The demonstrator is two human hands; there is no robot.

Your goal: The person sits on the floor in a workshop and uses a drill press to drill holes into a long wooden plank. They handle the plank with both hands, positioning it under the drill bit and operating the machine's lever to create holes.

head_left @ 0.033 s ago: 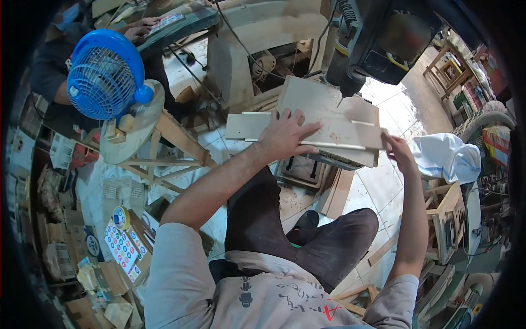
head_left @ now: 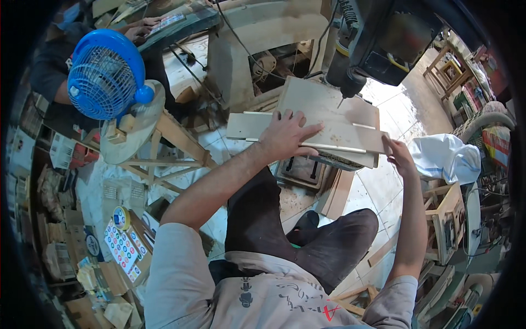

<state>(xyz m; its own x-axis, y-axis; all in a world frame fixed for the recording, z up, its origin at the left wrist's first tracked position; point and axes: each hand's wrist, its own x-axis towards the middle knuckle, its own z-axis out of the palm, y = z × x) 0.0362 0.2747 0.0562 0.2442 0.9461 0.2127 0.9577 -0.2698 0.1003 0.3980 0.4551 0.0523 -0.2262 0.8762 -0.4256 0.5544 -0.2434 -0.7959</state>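
A long pale wooden plank (head_left: pixel 350 135) lies across a wider board (head_left: pixel 315 98) under the drill press (head_left: pixel 352 82). My left hand (head_left: pixel 286 134) rests on top of the plank, its fingers spread and lying flat. At the plank's right end my right hand (head_left: pixel 401 157) is closed, pinching the edge between thumb and fingers. A thin drill bit (head_left: pixel 340 103) points down beyond the plank, apart from it. Thin light strips (head_left: pixel 350 148) run along the plank's near and far sides. Wood dust is scattered on the plank and board.
A blue fan (head_left: pixel 106 74) stands on a round wooden stool (head_left: pixel 153 126) at the left. Behind it, another person's hand (head_left: pixel 141 30) rests by a bench. A white cloth (head_left: pixel 445 156) hangs at the right above a wooden frame (head_left: pixel 446 219). Loose boards (head_left: pixel 335 194) lie under the drill press.
The plank has slid very slightly to the right, with my right hand shifting along at its end. My left hand keeps nearly the same place.
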